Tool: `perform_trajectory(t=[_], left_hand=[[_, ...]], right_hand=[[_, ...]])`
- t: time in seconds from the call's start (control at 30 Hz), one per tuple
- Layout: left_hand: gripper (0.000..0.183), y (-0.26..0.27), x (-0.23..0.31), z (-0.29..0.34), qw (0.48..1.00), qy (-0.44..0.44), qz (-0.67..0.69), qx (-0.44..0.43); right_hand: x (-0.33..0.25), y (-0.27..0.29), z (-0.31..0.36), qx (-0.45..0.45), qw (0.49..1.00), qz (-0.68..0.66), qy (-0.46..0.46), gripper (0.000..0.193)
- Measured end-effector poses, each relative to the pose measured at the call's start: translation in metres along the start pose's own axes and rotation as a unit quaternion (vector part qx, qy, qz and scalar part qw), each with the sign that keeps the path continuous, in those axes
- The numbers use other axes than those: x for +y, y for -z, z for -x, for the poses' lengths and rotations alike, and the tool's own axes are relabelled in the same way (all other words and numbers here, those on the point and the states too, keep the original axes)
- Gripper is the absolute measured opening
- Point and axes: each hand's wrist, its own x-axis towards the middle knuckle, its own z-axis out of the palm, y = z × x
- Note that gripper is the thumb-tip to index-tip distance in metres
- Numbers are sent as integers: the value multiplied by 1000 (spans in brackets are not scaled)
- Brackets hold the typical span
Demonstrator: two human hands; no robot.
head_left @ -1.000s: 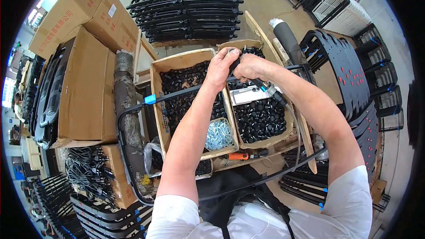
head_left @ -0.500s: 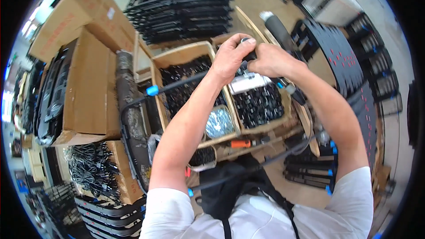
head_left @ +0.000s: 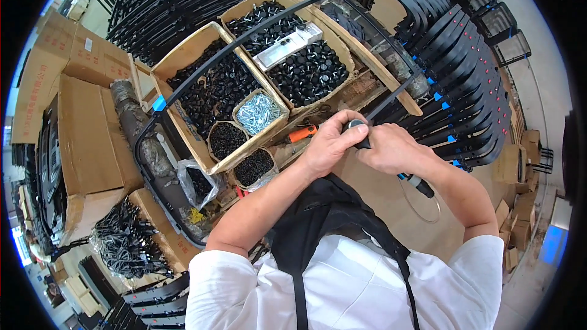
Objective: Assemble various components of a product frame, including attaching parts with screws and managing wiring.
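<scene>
My left hand (head_left: 333, 143) and my right hand (head_left: 391, 148) meet in front of my chest, both closed around a small black round-headed knob (head_left: 359, 133). The left thumb presses on its top; the fingers hide most of it. A slim black frame (head_left: 247, 35) with blue tape spans the boxes, and one of its bars (head_left: 391, 99) runs down to my hands. Under the right wrist sticks out a dark screwdriver-like tool (head_left: 419, 184) with a blue ring and a thin cable. Whether the right palm also grips it is hidden.
A divided wooden box holds black knobs (head_left: 312, 76), a white tray (head_left: 287, 46) and silver screws (head_left: 258, 113). Near it are an orange-handled tool (head_left: 302, 134) and a tub of dark screws (head_left: 254, 167). Stacked black frames (head_left: 465, 85) stand right, cardboard boxes (head_left: 98, 134) left.
The view has shifted, so the boxes sit higher and further left. My joined hands appear lower, nearer my chest, still on the knob. The black frame has turned and now crosses higher over the boxes.
</scene>
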Motion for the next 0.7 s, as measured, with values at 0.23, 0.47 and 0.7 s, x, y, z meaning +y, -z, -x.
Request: perform_trajectory(t=[0.23,0.47,0.7], left_hand=[[25,-8,-14,13,996,-40,-55,48],[25,-11,-23,20,989,-83,-77,91],[24,-24,-38,36,979,-123,-103,122]], right_hand=[[4,-4,15,21,998,-13,61,42],[10,-11,11,27,994,20,106,42],[22,-27,4,43,990,39,128,43]])
